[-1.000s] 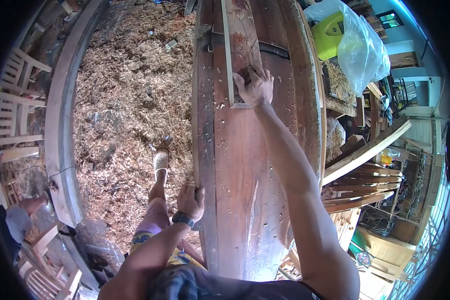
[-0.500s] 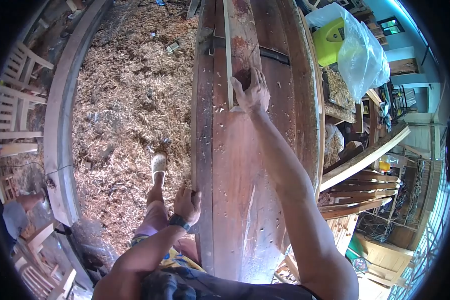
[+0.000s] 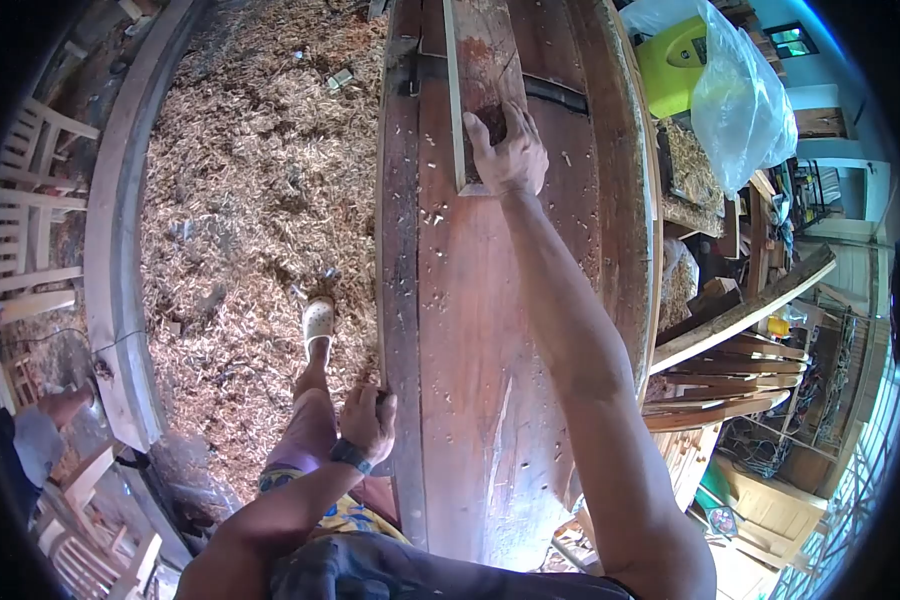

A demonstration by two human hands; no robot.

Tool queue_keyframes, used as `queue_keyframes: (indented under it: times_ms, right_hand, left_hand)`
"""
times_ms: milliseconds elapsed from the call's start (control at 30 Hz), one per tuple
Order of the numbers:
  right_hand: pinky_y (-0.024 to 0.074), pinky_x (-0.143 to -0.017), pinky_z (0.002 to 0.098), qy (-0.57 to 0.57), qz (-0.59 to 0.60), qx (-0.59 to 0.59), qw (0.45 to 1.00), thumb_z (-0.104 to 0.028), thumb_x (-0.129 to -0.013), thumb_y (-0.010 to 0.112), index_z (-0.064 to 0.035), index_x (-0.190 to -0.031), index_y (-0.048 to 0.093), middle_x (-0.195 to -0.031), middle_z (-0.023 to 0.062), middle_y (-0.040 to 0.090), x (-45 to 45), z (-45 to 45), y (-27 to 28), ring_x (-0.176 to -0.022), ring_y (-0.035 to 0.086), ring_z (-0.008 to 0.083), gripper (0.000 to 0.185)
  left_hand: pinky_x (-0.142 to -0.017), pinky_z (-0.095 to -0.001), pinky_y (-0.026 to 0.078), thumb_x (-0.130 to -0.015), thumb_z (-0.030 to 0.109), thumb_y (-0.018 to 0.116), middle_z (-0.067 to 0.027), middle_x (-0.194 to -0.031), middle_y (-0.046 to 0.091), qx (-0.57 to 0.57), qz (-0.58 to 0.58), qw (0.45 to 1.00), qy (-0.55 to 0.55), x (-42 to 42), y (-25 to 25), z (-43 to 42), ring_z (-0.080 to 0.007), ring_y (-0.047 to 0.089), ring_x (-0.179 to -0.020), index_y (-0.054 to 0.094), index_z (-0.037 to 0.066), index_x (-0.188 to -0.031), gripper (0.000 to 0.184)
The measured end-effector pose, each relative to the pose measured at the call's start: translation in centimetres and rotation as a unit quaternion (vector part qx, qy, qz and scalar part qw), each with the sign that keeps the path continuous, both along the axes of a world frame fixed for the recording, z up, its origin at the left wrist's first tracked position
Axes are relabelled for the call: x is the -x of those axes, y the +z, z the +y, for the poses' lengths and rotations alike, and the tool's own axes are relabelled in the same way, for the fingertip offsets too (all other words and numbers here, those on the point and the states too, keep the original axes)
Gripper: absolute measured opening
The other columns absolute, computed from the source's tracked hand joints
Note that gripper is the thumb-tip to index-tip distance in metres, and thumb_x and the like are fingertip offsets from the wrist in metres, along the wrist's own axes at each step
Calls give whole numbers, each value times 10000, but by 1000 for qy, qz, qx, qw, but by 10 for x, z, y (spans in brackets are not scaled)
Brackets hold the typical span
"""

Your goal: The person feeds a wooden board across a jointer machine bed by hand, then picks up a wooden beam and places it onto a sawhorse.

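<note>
My right hand (image 3: pixel 512 160) lies across the near end of a narrow wooden board (image 3: pixel 480 60), thumb at its left edge and fingers at its right. A dark reddish-brown patch shows between thumb and fingers; I cannot tell whether it is a stain or a shadow. The board lies flat along a wide, reddish wooden workbench top (image 3: pixel 460 300). By the left edge of this top, my left hand (image 3: pixel 368 425) is closed, a watch on its wrist. Its fingers curl around something dark that I cannot make out.
Wood shavings (image 3: pixel 240 220) cover the floor on the left, beside a long timber beam (image 3: pixel 115 220) and slatted wooden pieces (image 3: pixel 30 215). Another person's arm (image 3: pixel 65 405) shows at far left. Rightward are a green container (image 3: pixel 670 70), a plastic bag (image 3: pixel 740 110) and a slanting plank (image 3: pixel 750 308).
My right hand and the board's near end sit slightly higher in view, while the whole scene has shifted a little. My left hand keeps its place at the edge, still closed.
</note>
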State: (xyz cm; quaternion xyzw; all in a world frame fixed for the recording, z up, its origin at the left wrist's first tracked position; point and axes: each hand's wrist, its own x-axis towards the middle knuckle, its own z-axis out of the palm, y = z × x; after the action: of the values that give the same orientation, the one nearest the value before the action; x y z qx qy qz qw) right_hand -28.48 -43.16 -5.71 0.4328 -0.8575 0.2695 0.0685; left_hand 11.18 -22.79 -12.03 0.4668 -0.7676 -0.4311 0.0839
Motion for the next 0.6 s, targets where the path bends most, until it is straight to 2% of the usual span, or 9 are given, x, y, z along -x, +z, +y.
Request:
queue_keyframes:
  times_ms: [67,200,300,467,533,600]
  right_hand:
    - [438,-1101,418,0,5,7,1000,-707,-854,585,27,-1323,595,-1396,208,582,5,-7,-1,-1349,516,327,871]
    - [459,-1077,420,-18,2,10,1000,-692,-855,590,10,-1290,632,-1360,195,615,11,-19,0,-1309,556,326,828]
    - [460,-1075,417,-25,-10,7,1000,-692,-856,583,-10,-1300,632,-1362,183,616,15,-28,2,-1306,558,317,816]
    - [464,-1071,415,-43,-16,-19,999,-713,-851,562,-40,-1315,631,-1401,161,592,21,-43,3,-1311,554,307,820]
    - [467,-1057,430,-38,7,12,999,-775,-840,531,-99,-1322,645,-1378,169,606,27,-49,-2,-1265,582,347,838]
    - [468,-1055,433,-42,6,1,999,-784,-840,520,-104,-1328,642,-1385,168,602,31,-54,-4,-1263,583,351,846]
  left_hand:
    - [-699,-530,451,-985,309,584,-191,-877,577,38,21,999,-4,1,-1,0,-408,577,-793,537,31,-938,285]
    - [-697,-538,446,-983,328,581,-194,-881,572,29,22,999,-9,-1,2,-5,-413,574,-789,529,34,-925,304]
    - [-728,-538,467,-949,270,622,-211,-946,576,0,11,999,-32,-1,5,-7,-429,582,-825,526,34,-965,256]
    - [-727,-540,462,-936,262,640,-219,-919,568,9,8,999,-33,-3,3,-5,-429,575,-817,515,36,-938,258]
    - [-707,-541,448,-950,287,620,-211,-893,564,18,7,999,-28,-3,0,-2,-425,569,-802,506,44,-935,269]
    - [-687,-541,435,-964,312,600,-203,-868,561,28,5,999,-25,-4,0,-2,-421,564,-787,497,51,-932,282]
